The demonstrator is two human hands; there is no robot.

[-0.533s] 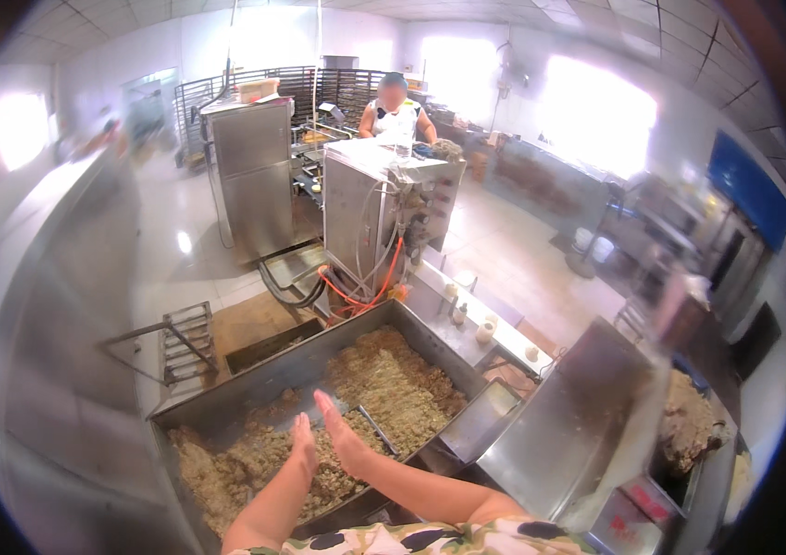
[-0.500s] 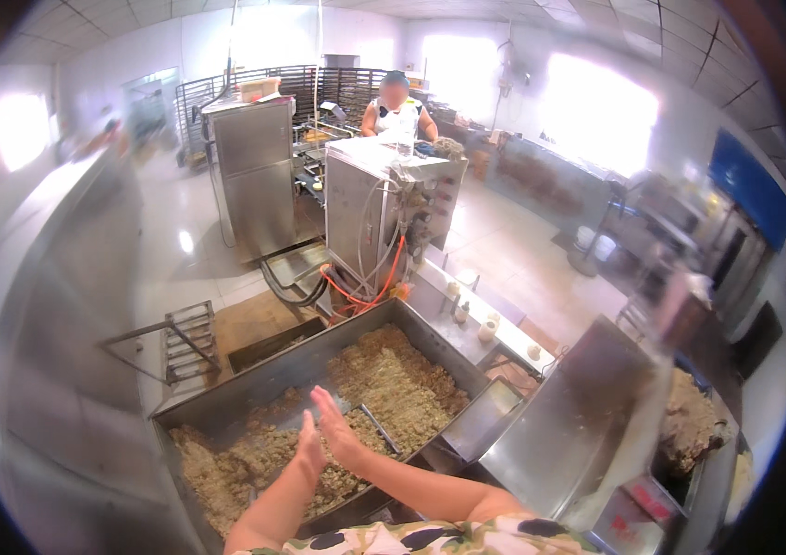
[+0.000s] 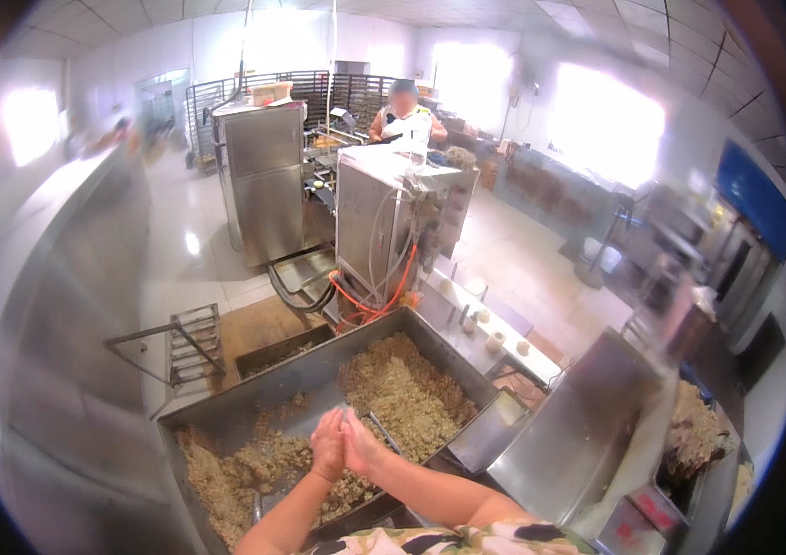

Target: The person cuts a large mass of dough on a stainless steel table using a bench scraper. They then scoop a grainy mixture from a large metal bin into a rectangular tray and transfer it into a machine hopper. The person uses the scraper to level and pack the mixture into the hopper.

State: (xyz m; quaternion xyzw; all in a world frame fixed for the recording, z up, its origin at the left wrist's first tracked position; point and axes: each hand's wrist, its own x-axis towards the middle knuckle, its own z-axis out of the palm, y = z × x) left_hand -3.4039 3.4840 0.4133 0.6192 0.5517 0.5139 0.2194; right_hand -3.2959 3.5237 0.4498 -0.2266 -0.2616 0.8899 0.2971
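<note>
My left hand and my right hand are pressed together, palm facing palm, above a wide metal hopper. Their fingers are closed against each other, and whatever may lie between the palms is hidden. Below and around them is a crumbly, yellowish-brown filling-like mixture, heaped mostly on the right side and the near left. A thin metal bar or tool edge sticks out of the mixture just right of my right hand.
Beyond the hopper stands a steel machine cabinet with orange hoses. A white conveyor belt carries several pale round pieces. A sloped steel panel and a lump of dough-like mass lie right. A co-worker stands behind the cabinet.
My hands have come down and a little to the right. Their fingers, stretched and slightly apart before, now close together. The view has shifted slightly, and the co-worker's arms have moved.
</note>
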